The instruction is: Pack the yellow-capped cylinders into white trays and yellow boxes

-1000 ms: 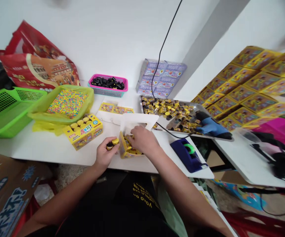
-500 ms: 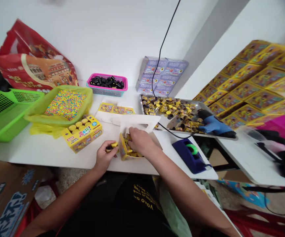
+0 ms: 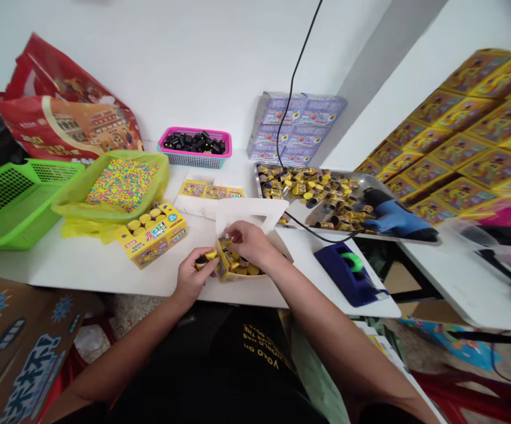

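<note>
Small black-and-yellow tubs with yellow lids (image 3: 211, 255) are in my left hand (image 3: 191, 277), its fingers closed round them. That hand rests against the left side of an open yellow display box (image 3: 222, 266), whose white flap stands up at the back. Similar tubs (image 3: 240, 266) fill the box. Inside its opening is my right hand (image 3: 253, 242), fingers curled down and pinched near the left back corner; what they grip is hidden. To the left, a second yellow box (image 3: 155, 241) holds several yellow-lidded tubs.
A metal tray (image 3: 299, 215) holds loose tubs and a blue tool (image 3: 396, 218). Around it are a tape dispenser (image 3: 350, 274), black cable (image 3: 291, 79) and stacked yellow boxes (image 3: 454, 147). Leftward stand a bowl of coloured beads (image 3: 122, 182), green basket (image 3: 20, 218) and pink-rimmed basket (image 3: 193, 159).
My right hand has drawn back slightly from the flap, and more tubs in the box show beneath it. My left hand still holds its tubs beside the box. The view has shifted a little.
</note>
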Action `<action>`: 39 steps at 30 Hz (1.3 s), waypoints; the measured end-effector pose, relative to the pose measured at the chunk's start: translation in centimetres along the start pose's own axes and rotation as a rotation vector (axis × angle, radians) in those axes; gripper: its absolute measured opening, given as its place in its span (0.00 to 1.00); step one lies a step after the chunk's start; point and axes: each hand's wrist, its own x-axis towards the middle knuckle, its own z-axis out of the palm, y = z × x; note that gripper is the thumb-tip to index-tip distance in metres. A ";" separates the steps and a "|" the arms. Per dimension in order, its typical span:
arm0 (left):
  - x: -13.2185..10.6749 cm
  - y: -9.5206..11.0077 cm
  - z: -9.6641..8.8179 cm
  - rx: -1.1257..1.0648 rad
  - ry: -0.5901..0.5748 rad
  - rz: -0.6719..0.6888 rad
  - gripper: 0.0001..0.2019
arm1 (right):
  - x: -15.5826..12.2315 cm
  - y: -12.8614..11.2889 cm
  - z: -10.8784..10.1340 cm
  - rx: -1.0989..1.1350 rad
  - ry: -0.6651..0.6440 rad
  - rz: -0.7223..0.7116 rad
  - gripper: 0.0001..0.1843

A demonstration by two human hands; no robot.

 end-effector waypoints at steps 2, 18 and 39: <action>0.1 -0.3 0.0 0.006 0.007 -0.006 0.20 | 0.0 -0.1 0.1 -0.056 0.013 0.020 0.23; 0.1 -1.1 -0.1 0.007 0.032 -0.065 0.21 | 0.0 -1.2 -0.9 -0.265 -0.022 -0.012 0.17; 0.2 -1.2 -0.2 0.036 0.062 -0.094 0.23 | -3.2 -1.8 -1.0 -0.476 -0.184 -0.187 0.17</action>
